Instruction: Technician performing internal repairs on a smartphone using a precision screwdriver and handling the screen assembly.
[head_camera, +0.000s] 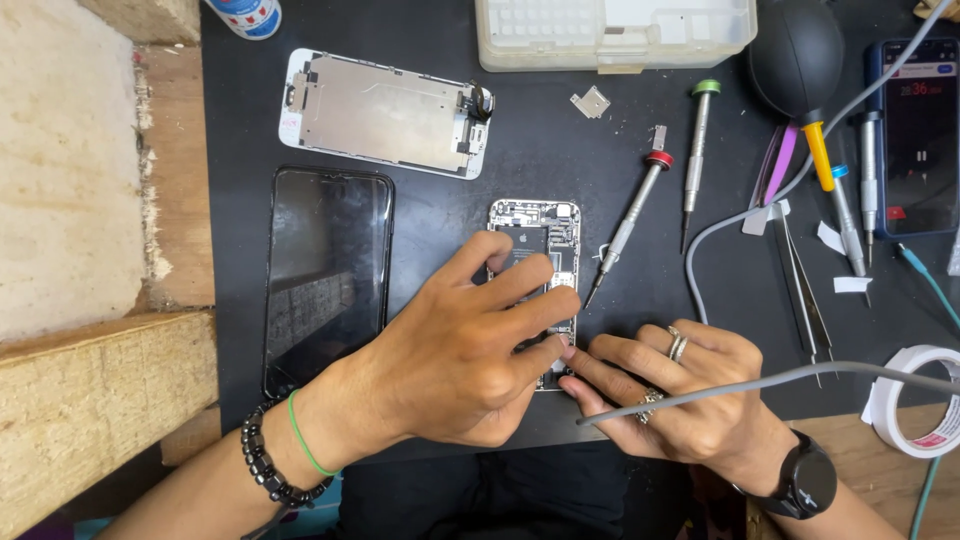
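An opened phone body (540, 228) with its battery and circuit board showing lies on the black mat (450, 210). My left hand (455, 355) rests flat over its lower half, fingers spread. My right hand (660, 390), with rings and a black wristwatch, pinches at the phone's bottom right corner; what the fingertips hold is hidden. A detached screen panel (385, 112) lies face down at the back left. A dark intact phone (328, 270) lies to the left of the opened one.
Two screwdrivers, red-capped (630, 225) and green-capped (696, 150), lie right of the phone. Tweezers (805, 300), a black air blower (797, 60), a running phone (920, 135), a grey cable (760, 205), a tape roll (925, 400), a plastic parts box (615, 32) surround them. Wooden boards (90, 250) border the left.
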